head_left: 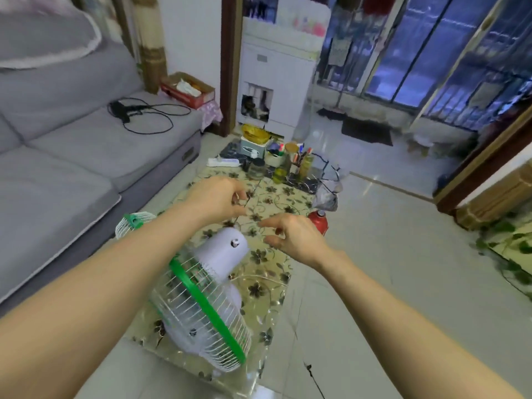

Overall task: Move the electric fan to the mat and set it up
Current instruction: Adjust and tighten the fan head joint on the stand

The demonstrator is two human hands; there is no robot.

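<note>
The white electric fan (pixel 221 254), with a green-rimmed wire cage, stands on the floral mat (pixel 270 203) below my arms. Its motor housing points away from me. My left hand (pixel 218 197) is above and beyond the fan, fingers pinched on a thin dark cord (pixel 253 194) that runs toward the far end of the mat. My right hand (pixel 293 234) hovers to the right of the motor housing, fingers curled and slightly apart, close to the same cord. Whether the right hand touches the cord is unclear.
A grey sofa (pixel 86 156) runs along the left, with a black cable on it. A white power strip (pixel 224 162), jars and pen cups crowd the mat's far end. A red bottle (pixel 318 220) stands at the mat's right edge. A second small fan cage (pixel 132 223) sits by the sofa.
</note>
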